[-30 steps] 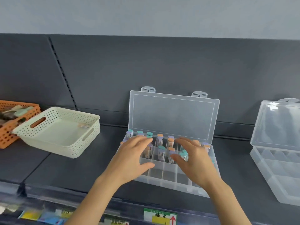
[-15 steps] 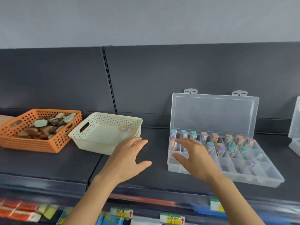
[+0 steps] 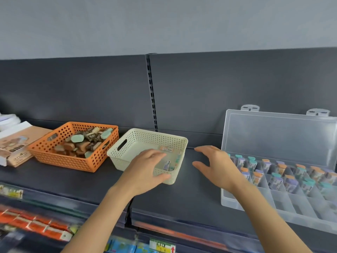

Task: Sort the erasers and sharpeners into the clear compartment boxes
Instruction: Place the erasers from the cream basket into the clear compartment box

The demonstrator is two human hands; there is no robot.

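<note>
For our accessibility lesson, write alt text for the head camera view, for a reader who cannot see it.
A person's left hand reaches into a nearly empty cream perforated plastic basket on a dark shelf, while the open right hand hovers beside it. An orange perforated basket of erasers sits left; an open clear compartment box holding small colourful-capped items sits right.

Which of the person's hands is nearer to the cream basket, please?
The left hand is nearer: it reaches over the near right corner of the cream basket. The right hand hovers apart to its right, by the clear compartment box.
</note>
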